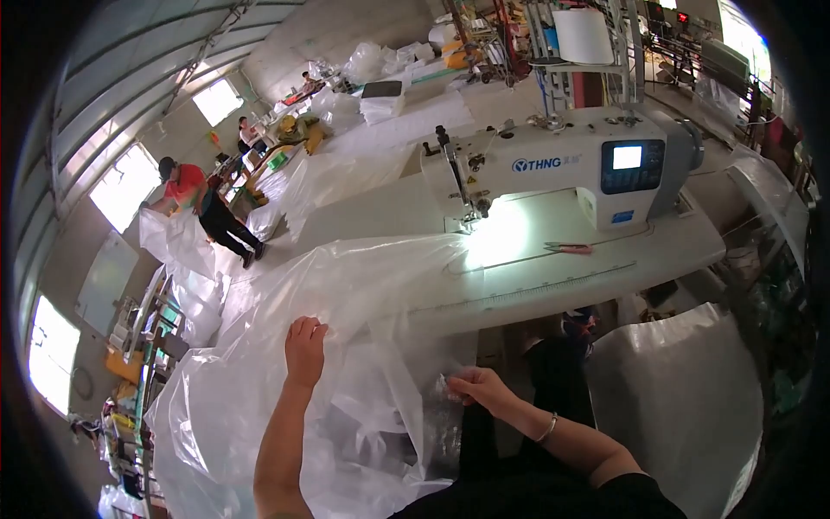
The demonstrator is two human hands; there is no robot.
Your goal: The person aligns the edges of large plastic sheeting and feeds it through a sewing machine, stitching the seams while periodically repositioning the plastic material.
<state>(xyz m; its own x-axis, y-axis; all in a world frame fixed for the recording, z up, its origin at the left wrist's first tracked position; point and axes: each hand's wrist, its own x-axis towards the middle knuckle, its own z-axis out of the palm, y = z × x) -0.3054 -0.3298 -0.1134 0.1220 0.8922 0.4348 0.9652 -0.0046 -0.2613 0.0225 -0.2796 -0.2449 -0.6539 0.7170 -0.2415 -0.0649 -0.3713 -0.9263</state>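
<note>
A large translucent plastic sheet (pixel 363 268) runs from under the needle area of a white sewing machine (pixel 545 164) down over the table's front edge and across my lap. My left hand (pixel 305 350) rests on the sheet left of the machine, its fingers bent against the plastic; whether they grip it is unclear. Lower and to the right, my right hand (pixel 477 388) pinches an edge of the plastic in front of my body. The machine's lamp lights the bed beside the needle. Red-handled snips (pixel 568 248) lie on the machine table, right of the needle.
A ruler strip (pixel 536 285) runs along the table's front edge. Plastic sheeting (pixel 679 389) hangs at the lower right. Another person in a red top (pixel 185 186) handles plastic at the left. A thread cone (pixel 582 36) stands behind the machine. More people sit farther back.
</note>
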